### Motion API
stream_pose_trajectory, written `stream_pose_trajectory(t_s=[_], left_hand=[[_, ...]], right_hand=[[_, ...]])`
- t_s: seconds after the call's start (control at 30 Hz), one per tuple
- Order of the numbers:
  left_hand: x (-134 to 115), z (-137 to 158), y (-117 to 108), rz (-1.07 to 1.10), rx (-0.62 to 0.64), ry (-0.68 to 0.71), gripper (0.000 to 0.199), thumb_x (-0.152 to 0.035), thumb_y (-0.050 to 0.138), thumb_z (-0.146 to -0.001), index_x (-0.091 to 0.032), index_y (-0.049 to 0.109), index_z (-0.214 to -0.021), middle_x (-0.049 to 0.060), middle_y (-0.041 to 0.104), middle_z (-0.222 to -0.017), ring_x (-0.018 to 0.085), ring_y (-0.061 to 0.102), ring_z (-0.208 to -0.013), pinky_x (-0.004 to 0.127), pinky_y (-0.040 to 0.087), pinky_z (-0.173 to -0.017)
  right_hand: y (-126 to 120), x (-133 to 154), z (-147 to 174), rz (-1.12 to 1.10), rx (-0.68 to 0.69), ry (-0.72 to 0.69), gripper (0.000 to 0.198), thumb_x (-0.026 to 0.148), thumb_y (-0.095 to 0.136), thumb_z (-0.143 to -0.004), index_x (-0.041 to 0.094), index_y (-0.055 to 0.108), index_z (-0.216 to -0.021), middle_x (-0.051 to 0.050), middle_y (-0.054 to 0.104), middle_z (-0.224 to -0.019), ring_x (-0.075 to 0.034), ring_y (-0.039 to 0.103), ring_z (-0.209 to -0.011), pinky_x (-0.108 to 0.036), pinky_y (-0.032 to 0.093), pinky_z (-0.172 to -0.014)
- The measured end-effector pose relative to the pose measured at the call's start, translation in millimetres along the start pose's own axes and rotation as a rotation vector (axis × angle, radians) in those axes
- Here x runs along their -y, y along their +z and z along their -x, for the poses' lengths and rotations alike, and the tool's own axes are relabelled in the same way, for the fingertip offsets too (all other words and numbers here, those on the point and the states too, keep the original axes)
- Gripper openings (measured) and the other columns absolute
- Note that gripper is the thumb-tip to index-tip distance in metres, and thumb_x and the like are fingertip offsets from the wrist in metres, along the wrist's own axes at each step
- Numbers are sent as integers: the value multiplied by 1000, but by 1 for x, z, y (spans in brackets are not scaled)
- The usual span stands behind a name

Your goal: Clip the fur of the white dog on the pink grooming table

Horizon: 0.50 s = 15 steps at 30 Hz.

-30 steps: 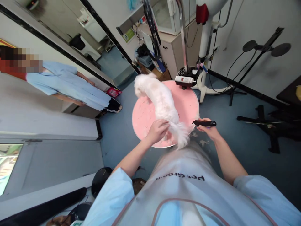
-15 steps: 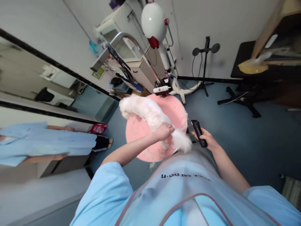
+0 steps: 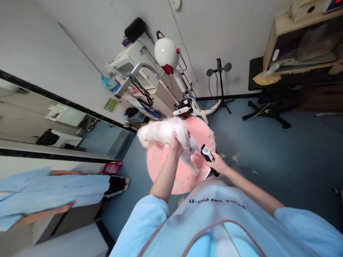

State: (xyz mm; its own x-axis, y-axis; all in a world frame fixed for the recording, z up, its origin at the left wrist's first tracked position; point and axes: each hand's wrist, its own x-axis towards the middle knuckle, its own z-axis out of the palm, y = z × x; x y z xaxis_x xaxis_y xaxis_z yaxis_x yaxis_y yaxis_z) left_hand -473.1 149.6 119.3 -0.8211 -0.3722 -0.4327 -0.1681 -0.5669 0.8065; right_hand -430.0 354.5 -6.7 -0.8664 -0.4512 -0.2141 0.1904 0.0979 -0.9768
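A white dog point(image 3: 157, 132) stands on a round pink table point(image 3: 160, 160), its head toward the left and its rear toward me. My left hand point(image 3: 176, 144) is closed on the dog's fluffy tail point(image 3: 182, 131), which is folded forward over the back. Part of the grip is hidden by fur. In my right hand point(image 3: 218, 164) is a black hair clipper point(image 3: 207, 153) with a white label, its blade end pointing at the dog's hindquarters. A small gap shows between blade and fur.
A metal arm point(image 3: 144, 66) with hanging black loops rises from the table's far edge, beside a white bottle point(image 3: 182, 111). Behind stands a white-and-red dryer point(image 3: 166, 53). Cut fur point(image 3: 235, 157) lies on the floor. At left is another person in blue point(image 3: 61, 191).
My left hand has moved the tail forward over the dog's back. The clipper has come left, closer to the dog's rear, and turned to show its label. The camera view has shifted.
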Motion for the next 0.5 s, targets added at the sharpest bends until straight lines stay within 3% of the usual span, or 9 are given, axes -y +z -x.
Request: stream_pose_trajectory(t_s=[0.1, 0.27, 0.5], left_hand=[[-2, 9, -3, 102, -13, -4, 70, -57, 21, -105, -14, 73, -87, 11, 75, -84, 20, 72, -83, 34, 55, -91], [-1, 11, -2, 125, -2, -31, 72, -61, 22, -104, -13, 73, -88, 14, 75, -86, 22, 72, -88, 36, 54, -96], [0, 7, -4, 152, -18, -4, 68, -62, 26, -103, -14, 73, -95, 13, 74, -88, 24, 72, -95, 38, 53, -96]], right_hand=[[11, 17, -9, 162, 45, -113, 38, 29, 66, -64, 19, 68, -100, -2, 66, -84, -19, 58, -75, -31, 45, -68], [13, 36, -26, 243, 73, -254, 40, 26, 68, -65, 19, 70, -104, -5, 68, -93, -22, 60, -83, -34, 48, -76], [18, 38, -25, 149, 47, -193, 34, 32, 66, -68, 19, 68, -100, 0, 64, -79, -18, 55, -71, -30, 46, -66]])
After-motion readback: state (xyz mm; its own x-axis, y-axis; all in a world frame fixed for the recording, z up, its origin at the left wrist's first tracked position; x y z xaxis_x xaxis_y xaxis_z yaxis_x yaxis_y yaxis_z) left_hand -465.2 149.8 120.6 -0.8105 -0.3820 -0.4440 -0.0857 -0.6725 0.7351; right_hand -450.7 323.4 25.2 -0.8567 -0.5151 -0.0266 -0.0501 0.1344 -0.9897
